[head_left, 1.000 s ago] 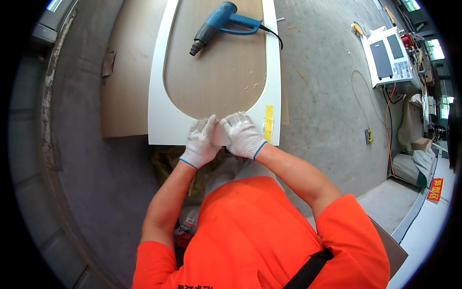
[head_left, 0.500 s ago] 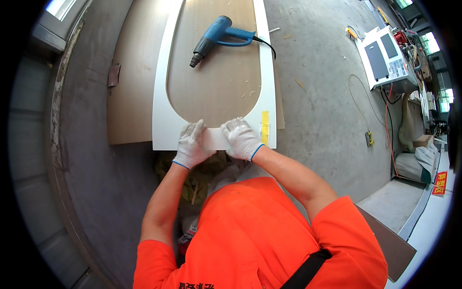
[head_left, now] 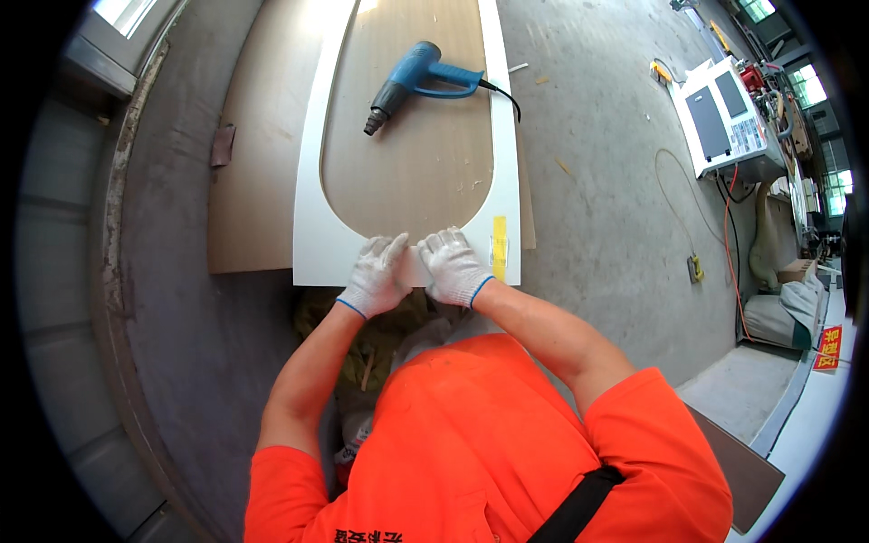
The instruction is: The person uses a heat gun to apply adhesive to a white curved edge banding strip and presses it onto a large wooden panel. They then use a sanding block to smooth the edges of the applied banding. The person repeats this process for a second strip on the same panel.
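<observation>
Both my gloved hands, left hand (head_left: 378,276) and right hand (head_left: 453,267), press side by side, touching, flat on the near curved end of the white U-shaped panel (head_left: 312,244). Its long axis runs away from me across a brown board (head_left: 262,181) on the concrete floor (head_left: 597,181). A blue heat gun (head_left: 416,80) lies farther up, nozzle pointing left-toward me.

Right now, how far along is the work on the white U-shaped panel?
Done: the white panel lies flat on the brown board. In hand: left hand and right hand press its near curved edge. Left: unclear; the blue heat gun lies aside.
</observation>
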### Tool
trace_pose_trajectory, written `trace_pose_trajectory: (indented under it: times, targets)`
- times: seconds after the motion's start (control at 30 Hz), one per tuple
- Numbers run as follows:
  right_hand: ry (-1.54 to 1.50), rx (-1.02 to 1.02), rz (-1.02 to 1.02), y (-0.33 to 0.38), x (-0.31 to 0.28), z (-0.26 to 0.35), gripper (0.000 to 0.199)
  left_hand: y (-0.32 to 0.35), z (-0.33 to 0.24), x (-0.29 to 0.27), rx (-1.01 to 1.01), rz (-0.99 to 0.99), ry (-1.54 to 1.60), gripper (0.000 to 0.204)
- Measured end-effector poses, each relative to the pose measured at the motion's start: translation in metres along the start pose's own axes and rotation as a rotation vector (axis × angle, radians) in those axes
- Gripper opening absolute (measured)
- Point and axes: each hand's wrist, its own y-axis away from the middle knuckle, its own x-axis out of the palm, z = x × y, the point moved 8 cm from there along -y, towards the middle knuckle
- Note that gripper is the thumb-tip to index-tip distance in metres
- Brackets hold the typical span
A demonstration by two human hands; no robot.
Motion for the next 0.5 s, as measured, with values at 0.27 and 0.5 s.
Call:
trace_pose_trajectory:
  times: [0.27,0.5]
  targets:
    - [0.030,0.001,0.051,-0.003,0.002,0.002,0.053,-0.007,-0.015,0.007,0.060,0.084,-0.047,0.088]
    - [0.038,-0.021,-0.003,-0.004,0.008,0.000,0.045,-0.012,-0.025,0.012,0.047,0.056,-0.046,0.082]
